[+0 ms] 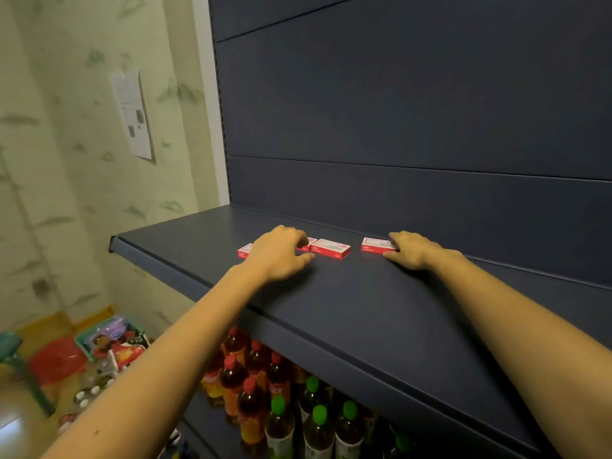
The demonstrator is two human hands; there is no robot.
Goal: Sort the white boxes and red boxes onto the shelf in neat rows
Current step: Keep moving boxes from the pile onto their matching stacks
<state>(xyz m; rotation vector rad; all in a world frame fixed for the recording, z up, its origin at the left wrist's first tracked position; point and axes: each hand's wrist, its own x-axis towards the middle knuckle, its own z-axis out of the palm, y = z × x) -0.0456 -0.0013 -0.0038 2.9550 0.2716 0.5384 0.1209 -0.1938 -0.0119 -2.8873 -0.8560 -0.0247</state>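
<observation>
Small flat red boxes lie in a row toward the back of a dark blue shelf (347,309). My left hand (280,253) rests palm-down over the left red boxes (244,250), fingers curled on them and hiding most of them. Just right of that hand a red box (332,248) lies free. Further right, a gap away, lies another red box (376,245); my right hand (412,250) holds its right end, fingers on top and thumb at the front. No white box is in sight.
The shelf's dark back panel (397,111) rises behind the boxes. Below the shelf stand bottles with red caps (246,389) and green caps (318,419). On the floor at left are a green basket of goods (109,336), a red basin (56,359) and a green stool (16,359).
</observation>
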